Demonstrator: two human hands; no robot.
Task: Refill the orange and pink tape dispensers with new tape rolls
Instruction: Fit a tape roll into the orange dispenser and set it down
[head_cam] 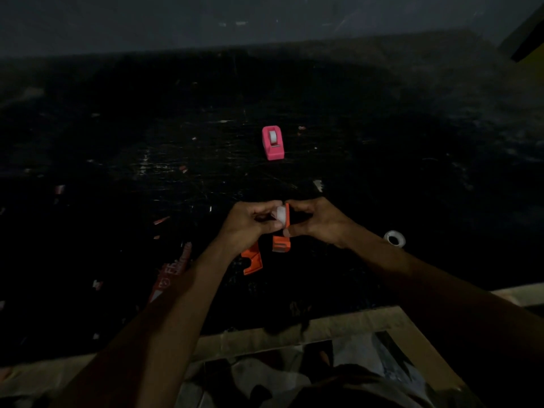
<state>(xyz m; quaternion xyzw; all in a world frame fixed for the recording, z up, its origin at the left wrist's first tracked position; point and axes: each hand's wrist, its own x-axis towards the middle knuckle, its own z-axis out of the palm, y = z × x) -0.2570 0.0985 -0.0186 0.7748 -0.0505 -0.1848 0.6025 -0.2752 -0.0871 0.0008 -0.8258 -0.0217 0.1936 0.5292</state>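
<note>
Both hands meet above the dark, scuffed table [117, 172]. The left hand [250, 223] pinches a white tape roll [282, 214] between its fingertips. The right hand [316, 222] grips the orange plastic tape dispenser body [282, 241], thumb beneath, with the roll seated against its upper end. A separate orange plastic dispenser piece [253, 260] lies just below the left wrist. The pink plastic tape dispenser [273, 142], holding a roll, stands well beyond both hands. A loose clear tape roll [394, 238] lies right of the right wrist.
</note>
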